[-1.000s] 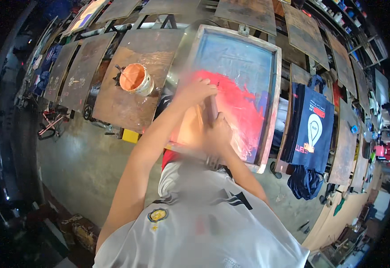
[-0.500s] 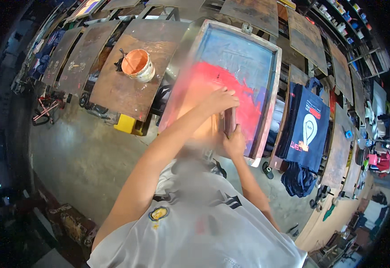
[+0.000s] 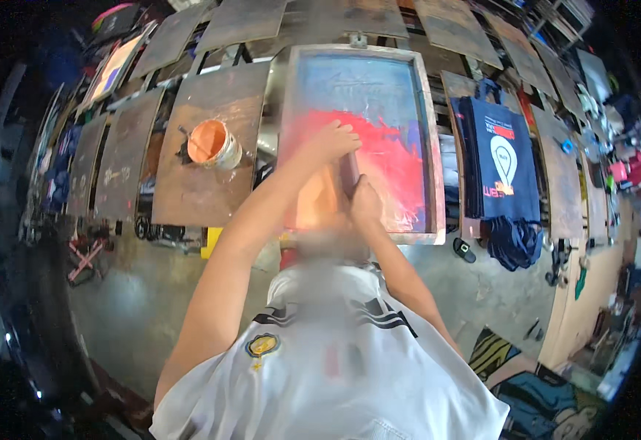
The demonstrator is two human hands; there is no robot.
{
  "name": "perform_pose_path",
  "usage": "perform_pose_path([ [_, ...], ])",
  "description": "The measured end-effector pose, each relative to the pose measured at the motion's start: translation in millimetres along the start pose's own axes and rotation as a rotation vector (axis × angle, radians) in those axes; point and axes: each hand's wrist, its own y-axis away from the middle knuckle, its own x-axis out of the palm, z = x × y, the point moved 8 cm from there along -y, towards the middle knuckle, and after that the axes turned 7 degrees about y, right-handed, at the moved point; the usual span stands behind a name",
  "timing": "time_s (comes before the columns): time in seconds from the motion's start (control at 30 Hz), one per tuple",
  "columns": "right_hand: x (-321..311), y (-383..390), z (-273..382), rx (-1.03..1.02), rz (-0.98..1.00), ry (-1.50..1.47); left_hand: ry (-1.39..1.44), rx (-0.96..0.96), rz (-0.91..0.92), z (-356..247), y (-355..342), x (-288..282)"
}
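Note:
In front of me lies a screen printing frame [image 3: 430,139] with pale wooden edges and a blue mesh. Red ink [image 3: 386,158] covers much of the mesh, with an orange area on the left. A squeegee [image 3: 349,174] with a brown handle stands on the mesh, its length running away from me. My left hand [image 3: 337,139] is closed over the far end of the squeegee. Gripping the near end is my right hand [image 3: 365,198]. The squeegee's blade is hidden below the handle and hands.
A white bucket [image 3: 225,150] of orange ink stands on a wooden board [image 3: 203,194] to the left. Dark blue printed tote bags [image 3: 504,158] lie on a board at the right. More boards line the back. A sandal [image 3: 464,250] rests on the floor.
My view has turned, so the frame looks straighter and sits further left. Both hands still hold the squeegee, which keeps nearly the same place on the mesh.

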Motion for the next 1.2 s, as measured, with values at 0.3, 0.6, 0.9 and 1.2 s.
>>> perform_pose_path([
  [0.3,-34.2,28.8,-2.4,0.117,-0.006,0.295,0.258,0.078,-0.183,-24.5,5.3,-2.0],
  [0.6,1.4,33.3,37.8,0.32,-0.109,0.268,0.252,0.252,-0.165,1.8,17.1,5.8],
  [0.9,-5.4,47.6,27.1,0.229,0.007,0.327,0.305,0.226,-0.24,-18.6,30.9,5.4],
  [1.2,34.9,73.7,31.6,0.479,-0.226,0.089,0.14,0.479,-0.18,-48.7,5.7,8.1],
])
